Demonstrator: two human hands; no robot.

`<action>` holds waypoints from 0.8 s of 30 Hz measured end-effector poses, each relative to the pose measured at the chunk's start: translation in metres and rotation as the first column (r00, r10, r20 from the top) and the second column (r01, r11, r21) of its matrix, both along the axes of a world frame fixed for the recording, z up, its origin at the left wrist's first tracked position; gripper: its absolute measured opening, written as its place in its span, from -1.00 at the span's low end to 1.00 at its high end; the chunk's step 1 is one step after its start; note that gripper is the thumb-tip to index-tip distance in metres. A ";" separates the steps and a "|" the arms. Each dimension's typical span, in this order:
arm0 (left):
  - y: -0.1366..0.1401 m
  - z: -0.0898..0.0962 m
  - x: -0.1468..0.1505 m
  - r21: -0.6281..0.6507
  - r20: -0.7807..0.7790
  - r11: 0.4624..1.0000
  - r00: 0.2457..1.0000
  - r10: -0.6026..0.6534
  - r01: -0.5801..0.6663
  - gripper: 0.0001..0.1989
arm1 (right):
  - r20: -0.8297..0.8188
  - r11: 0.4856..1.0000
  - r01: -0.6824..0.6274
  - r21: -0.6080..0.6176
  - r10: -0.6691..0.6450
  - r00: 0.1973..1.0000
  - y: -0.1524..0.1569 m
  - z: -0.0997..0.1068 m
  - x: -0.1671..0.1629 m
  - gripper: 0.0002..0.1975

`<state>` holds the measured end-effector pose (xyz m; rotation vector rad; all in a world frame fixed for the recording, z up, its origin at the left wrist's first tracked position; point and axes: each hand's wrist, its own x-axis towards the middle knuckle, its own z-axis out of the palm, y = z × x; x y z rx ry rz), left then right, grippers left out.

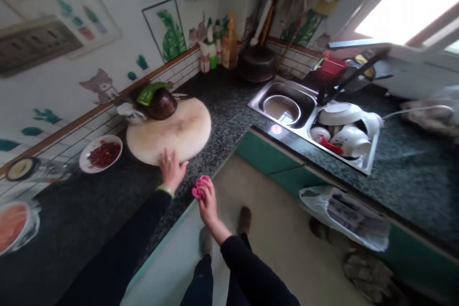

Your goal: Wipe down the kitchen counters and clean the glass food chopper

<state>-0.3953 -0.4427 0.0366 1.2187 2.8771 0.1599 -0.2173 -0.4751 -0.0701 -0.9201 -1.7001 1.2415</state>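
My left hand [172,170] rests with spread fingers on the near edge of a round, pale cutting board [172,134]. In my right hand [208,204] is a bunched pink cloth [202,187], gripped at the counter's front edge. A dark bowl [162,103] stands at the back of the board, with a green pepper [152,92] lying across its top. Beside it is a white cup [131,113]. Left of the board sits a white bowl [101,154] holding dark red pieces.
A steel double sink [311,124] lies to the right, with a basin [281,109] in one half and stacked dishes [346,126] in the other. Bottles [229,43] and a dark pot [256,63] fill the corner. A plastic bag [346,217] hangs from the cabinet front.
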 end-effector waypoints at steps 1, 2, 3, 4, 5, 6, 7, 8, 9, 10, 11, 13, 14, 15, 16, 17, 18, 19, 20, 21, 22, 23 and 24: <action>0.004 -0.008 0.016 0.061 -0.017 0.987 0.989 -0.147 0.147 -0.34 | -0.023 0.999 0.031 -0.035 -0.031 0.999 -0.002 -0.005 0.008 -0.77; 0.011 -0.017 0.031 0.100 -0.019 0.948 0.953 -0.303 0.304 -0.38 | -0.032 0.992 0.098 -0.082 -0.101 0.994 0.004 -0.010 0.015 -0.75; 0.021 -0.026 0.046 0.115 -0.008 0.894 0.900 -0.435 0.433 -0.40 | -0.023 0.973 0.191 -0.134 -0.195 0.980 0.017 -0.014 0.021 -0.72; 0.033 -0.035 0.057 0.122 0.006 0.847 0.853 -0.522 0.518 -0.42 | -0.002 0.941 0.288 -0.178 -0.293 0.956 0.038 -0.018 0.027 -0.68; 0.047 -0.044 0.066 0.125 0.017 0.816 0.821 -0.571 0.565 -0.43 | 0.025 0.905 0.371 -0.208 -0.375 0.927 0.064 -0.021 0.030 -0.65; 0.061 -0.052 0.073 0.121 0.026 0.796 0.800 -0.599 0.592 -0.43 | 0.045 0.875 0.430 -0.221 -0.431 0.901 0.093 -0.024 0.031 -0.62; 0.075 -0.060 0.076 0.113 0.032 0.786 0.788 -0.614 0.608 -0.43 | 0.057 0.858 0.464 -0.222 -0.464 0.884 0.123 -0.026 0.029 -0.62; 0.088 -0.067 0.077 0.100 0.035 0.781 0.782 -0.622 0.617 -0.43 | 0.061 0.845 0.486 -0.225 -0.486 0.872 0.151 -0.028 0.025 -0.61; 0.098 -0.073 0.077 0.085 0.035 0.778 0.779 -0.626 0.622 -0.43 | 0.059 0.842 0.487 -0.232 -0.487 0.871 0.176 -0.030 0.017 -0.61; 0.105 -0.078 0.076 0.070 0.032 0.778 0.779 -0.627 0.624 -0.43 | 0.054 0.845 0.476 -0.243 -0.479 0.876 0.195 -0.032 0.007 -0.61; 0.110 -0.082 0.074 0.056 0.023 0.781 0.781 -0.624 0.622 -0.43 | 0.049 0.847 0.463 -0.260 -0.467 0.883 0.209 -0.033 -0.005 -0.60; 0.112 -0.087 0.072 0.038 -0.004 0.794 0.795 -0.607 0.607 -0.45 | 0.054 0.840 0.456 -0.295 -0.462 0.885 0.221 -0.034 -0.029 -0.61; 0.110 -0.088 0.072 0.031 -0.017 0.798 0.798 -0.602 0.602 -0.45 | 0.066 0.826 0.472 -0.307 -0.476 0.877 0.224 -0.034 -0.039 -0.62; 0.109 -0.088 0.072 0.024 -0.026 0.798 0.799 -0.601 0.602 -0.46 | 0.081 0.810 0.496 -0.314 -0.498 0.864 0.226 -0.034 -0.046 -0.63; 0.108 -0.087 0.072 0.014 -0.029 0.797 0.797 -0.603 0.603 -0.46 | 0.092 0.797 0.515 -0.316 -0.515 0.852 0.230 -0.034 -0.050 -0.63; 0.107 -0.087 0.073 0.005 -0.028 0.796 0.796 -0.605 0.605 -0.46 | 0.095 0.792 0.524 -0.315 -0.523 0.847 0.237 -0.034 -0.052 -0.63; 0.106 -0.085 0.074 -0.005 -0.025 0.796 0.796 -0.605 0.605 -0.45 | 0.092 0.792 0.525 -0.311 -0.525 0.846 0.247 -0.035 -0.052 -0.63; 0.107 -0.084 0.075 -0.016 -0.020 0.798 0.797 -0.603 0.603 -0.44 | 0.087 0.794 0.525 -0.306 -0.526 0.846 0.261 -0.036 -0.050 -0.63; 0.107 -0.083 0.075 -0.025 -0.016 0.801 0.800 -0.599 0.599 -0.42 | 0.082 0.793 0.529 -0.302 -0.531 0.843 0.278 -0.037 -0.047 -0.64; 0.108 -0.082 0.076 -0.035 -0.012 0.803 0.803 -0.595 0.595 -0.41 | 0.078 0.789 0.538 -0.298 -0.541 0.837 0.298 -0.039 -0.045 -0.64; 0.109 -0.081 0.076 -0.045 -0.008 0.804 0.804 -0.594 0.593 -0.39 | 0.075 0.783 0.549 -0.294 -0.553 0.830 0.318 -0.040 -0.042 -0.63; 0.109 -0.081 0.076 -0.054 -0.006 0.804 0.805 -0.594 0.593 -0.39 | 0.073 0.776 0.560 -0.290 -0.565 0.822 0.336 -0.042 -0.041 -0.63; 0.109 -0.080 0.076 -0.063 -0.005 0.802 0.804 -0.595 0.594 -0.38 | 0.072 0.772 0.570 -0.282 -0.576 0.815 0.353 -0.043 -0.040 -0.63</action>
